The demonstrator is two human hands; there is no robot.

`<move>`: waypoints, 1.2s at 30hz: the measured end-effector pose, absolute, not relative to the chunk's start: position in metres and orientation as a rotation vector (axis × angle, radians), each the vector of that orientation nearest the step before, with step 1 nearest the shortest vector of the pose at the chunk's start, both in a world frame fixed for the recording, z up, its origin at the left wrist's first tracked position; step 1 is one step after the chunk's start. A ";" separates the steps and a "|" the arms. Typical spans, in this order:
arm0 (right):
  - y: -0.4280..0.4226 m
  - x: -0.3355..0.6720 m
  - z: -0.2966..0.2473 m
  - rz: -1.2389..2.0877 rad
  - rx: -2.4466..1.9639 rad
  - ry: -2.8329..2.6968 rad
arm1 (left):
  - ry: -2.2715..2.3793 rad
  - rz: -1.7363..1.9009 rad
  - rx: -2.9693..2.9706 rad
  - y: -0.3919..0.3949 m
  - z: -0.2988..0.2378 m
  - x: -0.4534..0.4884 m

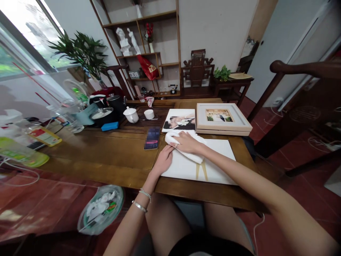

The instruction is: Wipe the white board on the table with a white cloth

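Observation:
A flat white panel (221, 170) lies on the table before me, with two tan strips near its front edge. My right hand (188, 142) presses down on a bunched white towel (194, 156) that covers the panel's upper left part. At the panel's left edge, my left hand (164, 159) rests with its fingers stretched towards the towel, holding nothing I can see. Just beyond the towel lies a photo print (179, 121). To its right is a light wooden picture frame (224, 119) with a photo inside. A phone (151, 138) lies left of my hands.
A white lidded teapot (130, 115), a white cup (149, 114), a blue sponge-like block (110, 126) and a dark pot (102, 115) stand at the back left. Bottles (44, 137) lie at far left. Below the table edge is a trash bin (117, 199); a dark wooden chair (282, 117) stands right.

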State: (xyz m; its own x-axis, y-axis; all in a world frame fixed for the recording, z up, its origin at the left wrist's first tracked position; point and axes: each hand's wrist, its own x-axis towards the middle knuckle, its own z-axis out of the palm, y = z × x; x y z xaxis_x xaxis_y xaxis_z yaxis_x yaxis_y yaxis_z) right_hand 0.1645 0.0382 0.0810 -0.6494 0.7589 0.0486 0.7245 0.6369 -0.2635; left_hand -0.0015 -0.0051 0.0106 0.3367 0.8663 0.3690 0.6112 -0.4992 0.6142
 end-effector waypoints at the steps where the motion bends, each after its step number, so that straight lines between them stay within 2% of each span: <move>1: 0.038 0.168 0.082 0.330 -1.223 -2.704 | 1.303 0.962 2.239 -0.005 0.010 -0.002; 7: 0.014 0.241 0.076 0.271 -1.213 -2.677 | 1.316 0.948 2.206 -0.003 0.002 -0.003; 14: -0.017 0.320 0.060 0.116 -1.413 -2.586 | 1.312 0.954 2.203 -0.004 0.003 -0.003; 21: -0.089 0.313 0.103 0.548 -1.249 -2.882 | 1.319 0.947 2.210 -0.003 0.002 -0.003; 25: -0.082 0.316 0.111 0.787 -1.218 -2.903 | 1.323 0.926 2.207 -0.004 0.004 -0.002; 32: -0.007 0.316 0.067 0.304 -1.357 -2.702 | 1.312 0.949 2.202 -0.005 0.005 -0.003; 36: -0.041 0.307 0.082 0.401 -1.429 -2.829 | 1.301 0.946 2.187 -0.004 0.004 -0.003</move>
State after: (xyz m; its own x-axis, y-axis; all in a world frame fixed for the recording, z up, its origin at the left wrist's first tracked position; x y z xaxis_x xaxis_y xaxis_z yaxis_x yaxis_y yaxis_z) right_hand 0.3065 -0.0414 0.0818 -0.5986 0.7851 -0.1593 0.7984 0.5685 -0.1986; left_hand -0.0030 -0.0043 0.0043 0.3291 0.8817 0.3381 0.5934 -0.4716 0.6523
